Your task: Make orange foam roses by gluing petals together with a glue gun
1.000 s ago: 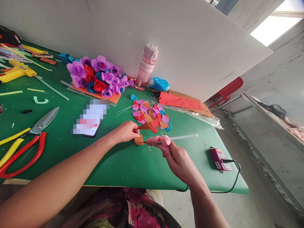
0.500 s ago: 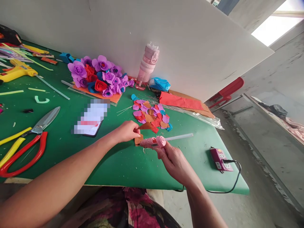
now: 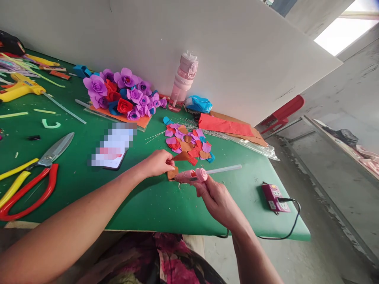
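My left hand [image 3: 160,162] is closed on a brown paper piece [image 3: 181,156] that sticks out to the right of its fingertips. Just below those fingers a small brown square [image 3: 172,173] lies on the green table [image 3: 154,213]. My right hand [image 3: 214,195] is wrapped round a pink glue gun [image 3: 194,176], whose nozzle points left and meets the square's right edge. A clear glue stick [image 3: 225,169] juts from the gun's back end. Behind both hands lies a pile of purple, red, brown and blue paper petals [image 3: 188,142].
Purple, red and blue paper flowers [image 3: 124,92] lie at the back, near a pink bottle [image 3: 182,81]. A phone [image 3: 114,146], large shears [image 3: 49,157] and a yellow glue gun [image 3: 23,88] are on the left. A purple box [image 3: 275,198] with a black cable sits right.
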